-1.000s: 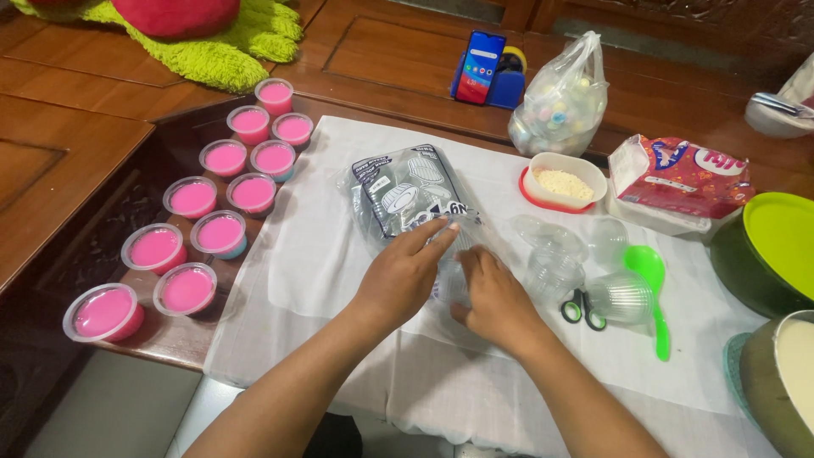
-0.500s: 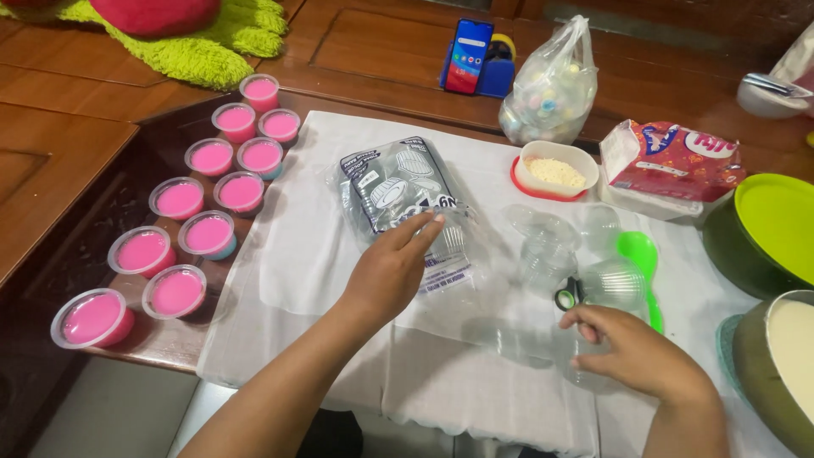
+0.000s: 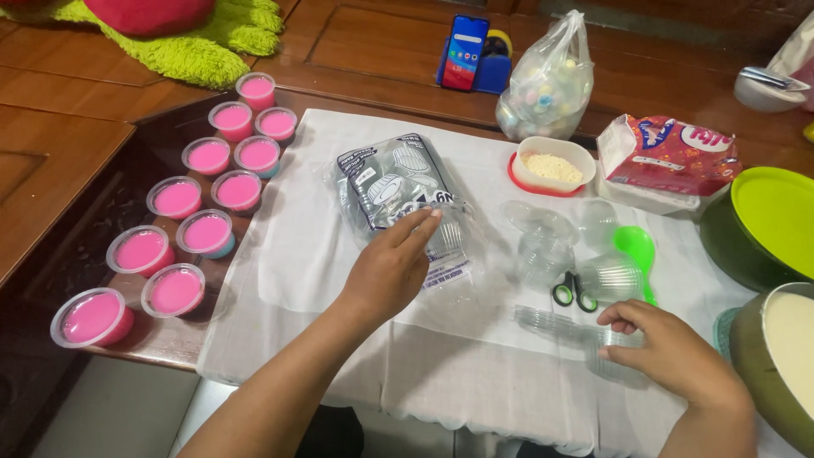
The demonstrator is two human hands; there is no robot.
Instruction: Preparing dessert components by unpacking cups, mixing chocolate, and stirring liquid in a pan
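Clear plastic lids were being drawn out of a printed plastic sleeve on a cloth-covered table.

The flat, printed clear plastic pack of lids (image 3: pixel 405 199) was pinned to the white cloth (image 3: pixel 297 254) by the left hand (image 3: pixel 392 270), which lay open with fingers spread on the pack's lower end. A stack of thin clear round lids (image 3: pixel 564 324), lying just past the pack's mouth, was pinched at one end by the curled fingers of the right hand (image 3: pixel 670 352). By judgement, the step in hand was the taking out of lids; a single lid would next need to be peeled from the stack. Two rows of pink-filled clear cups (image 3: pixel 182 229) were ranged on the dark wooden table (image 3: pixel 356 59), with empty clear cups (image 3: pixel 543 242), a green plastic spoon (image 3: pixel 638 250) and small scissors (image 3: pixel 573 293) near by.
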